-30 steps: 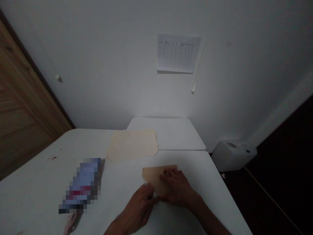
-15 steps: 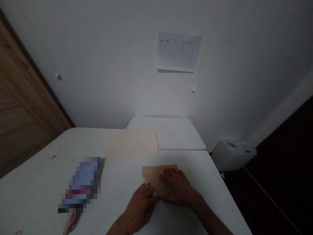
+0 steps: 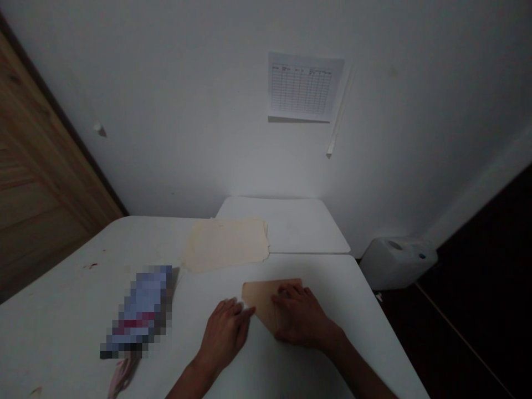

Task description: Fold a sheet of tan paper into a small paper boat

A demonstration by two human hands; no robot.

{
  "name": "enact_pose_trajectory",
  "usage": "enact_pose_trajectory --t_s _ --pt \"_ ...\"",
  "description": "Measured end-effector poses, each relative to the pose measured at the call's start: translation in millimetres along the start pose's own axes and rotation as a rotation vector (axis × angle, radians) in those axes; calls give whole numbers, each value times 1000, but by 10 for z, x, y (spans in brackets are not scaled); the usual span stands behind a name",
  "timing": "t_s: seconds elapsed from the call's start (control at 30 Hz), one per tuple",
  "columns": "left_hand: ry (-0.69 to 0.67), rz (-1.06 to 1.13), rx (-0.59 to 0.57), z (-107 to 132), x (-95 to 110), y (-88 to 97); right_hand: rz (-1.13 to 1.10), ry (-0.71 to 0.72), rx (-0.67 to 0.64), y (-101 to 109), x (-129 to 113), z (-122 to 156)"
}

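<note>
A piece of brown paper lies on the white table, its lower left edge slanting like a folded corner. My right hand covers the right part of it, fingers bent and pressing the paper down. My left hand rests on the table just left of the paper, fingers apart from the thumb. The left thumb reaches to the slanted edge and appears to touch it. Whatever lies beneath my right palm is hidden.
Behind the brown paper lies a stack of cream sheets. A blurred blue item with a pink strap is at left. A white plastic container stands beyond the table's right edge. A printed sheet hangs on the wall.
My left hand has slid left and slightly away from me along the paper's slanted edge, leaving more of that edge in view. My right hand stays almost still on the paper.
</note>
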State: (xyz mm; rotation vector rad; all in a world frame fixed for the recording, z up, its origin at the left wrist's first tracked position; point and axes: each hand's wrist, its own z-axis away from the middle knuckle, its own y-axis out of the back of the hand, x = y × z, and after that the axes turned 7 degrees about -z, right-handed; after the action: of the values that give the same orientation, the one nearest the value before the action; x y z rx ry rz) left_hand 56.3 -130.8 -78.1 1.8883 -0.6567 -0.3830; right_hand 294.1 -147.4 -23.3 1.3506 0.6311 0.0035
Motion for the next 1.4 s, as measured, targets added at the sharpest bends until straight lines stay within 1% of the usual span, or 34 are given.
enact_pose_trajectory --t_s 0.1,0.2,0.33,0.4,0.5,0.63,0.67,0.7,0.73,0.77,0.8,0.87,0.93,1.03,1.07,1.13,1.23,1.33,1.4 --pt "69 -69 -24 -1 -125 -28 -2 -14 -9 -11 9 -6" --pt "116 -137 -20 -4 -208 -53 -15 -14 -13 -34 31 -13" --pt "111 -191 19 -28 -199 -47 -37 -3 10 -47 50 -4" --pt "83 -197 69 -50 -144 -16 -45 -2 23 -56 62 4" --pt "-25 -133 170 -71 -28 34 -48 12 45 -86 93 10" --pt "-50 -109 396 -67 127 20 -40 27 58 -137 131 1" --pt "-84 -95 418 -69 159 0 -41 29 63 -148 134 -3" --pt "-124 -65 406 -75 187 -22 -45 30 67 -156 135 -7" --pt "-162 -23 362 -86 210 -44 -49 29 70 -162 136 -12" --pt "-182 26 291 -102 229 -64 -55 24 70 -166 137 -16" --pt "-176 72 211 -121 243 -79 -62 19 71 -168 142 -19" --pt "-118 140 81 -159 262 -94 -85 19 75 -163 164 -15" --pt "-66 172 10 -185 274 -89 -123 38 77 -150 208 6" --pt "-15 182 -45 -194 299 -67 -175 71 99 -133 307 74" --pt "-7 179 -57 -190 310 -61 -190 56 138 -133 344 102" --pt "-1 168 -72 -180 333 -56 -250 -9 255 -145 417 159" --pt "6 153 -82 -169 360 -53 -439 -76 400 -187 499 226" --pt "2 148 -90 -172 378 -30 -664 -108 456 -228 532 256" --pt "-14 160 -92 -183 393 2 -785 -156 483 -244 544 254"
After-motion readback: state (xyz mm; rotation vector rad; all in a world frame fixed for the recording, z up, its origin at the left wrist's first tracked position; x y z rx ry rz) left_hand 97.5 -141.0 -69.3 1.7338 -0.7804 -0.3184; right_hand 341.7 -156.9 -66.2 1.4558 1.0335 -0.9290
